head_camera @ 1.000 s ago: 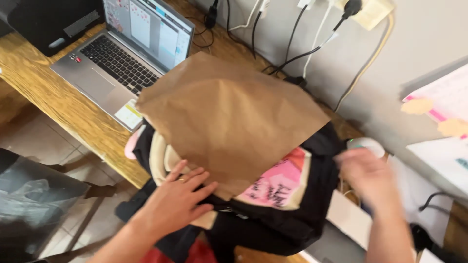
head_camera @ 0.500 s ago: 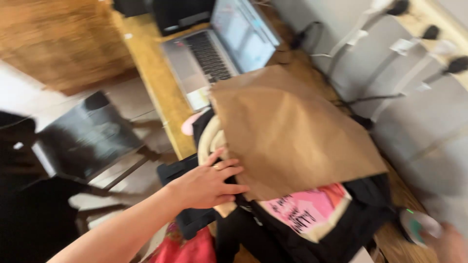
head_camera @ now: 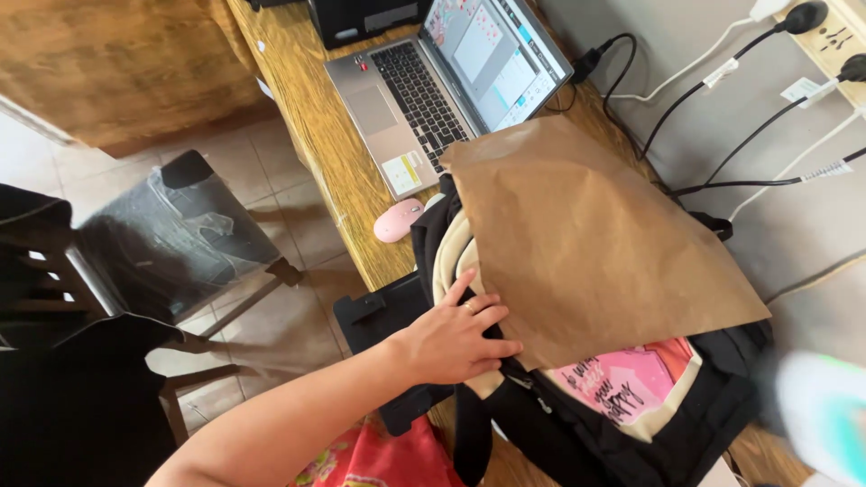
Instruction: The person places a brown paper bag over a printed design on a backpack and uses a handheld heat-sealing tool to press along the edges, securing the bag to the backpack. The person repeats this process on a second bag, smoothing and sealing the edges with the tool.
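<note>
Since a moment ago the view has swung back toward the laptop (head_camera: pixel 442 86) | left hand (head_camera: pixel 456 338) stays flat, fingers spread, gripping nothing, on the black bag (head_camera: pixel 577 424) just under the brown paper (head_camera: pixel 586 234) | right hand out of sight | pink mouse (head_camera: pixel 397 220) beside laptop.

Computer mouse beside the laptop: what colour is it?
Pale pink; the computer mouse shows best in the head view, on the wooden desk.
</note>
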